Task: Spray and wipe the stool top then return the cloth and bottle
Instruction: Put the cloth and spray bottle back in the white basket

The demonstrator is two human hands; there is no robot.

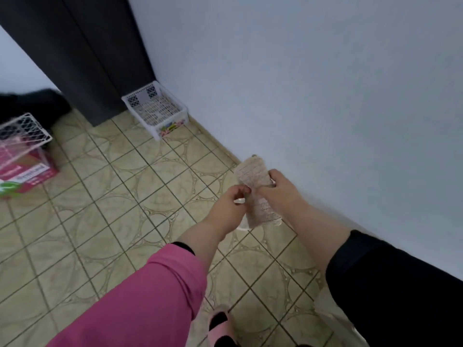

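Observation:
A beige knitted cloth (260, 196), folded into a long strip, hangs in the air over the tiled floor near the wall. My right hand (278, 190) grips its upper part from the right. My left hand (229, 206) pinches its left edge with fingers curled. A small white curved object (241, 227) shows just below and behind the cloth; I cannot tell what it is. No stool or spray bottle is visible.
A white plastic basket (156, 110) stands on the floor in the corner by a dark door frame (82, 53). Another white basket (23, 130) sits on a pink box (27, 174) at the left. The white wall (325, 96) runs along the right. My slippered foot (220, 324) is below.

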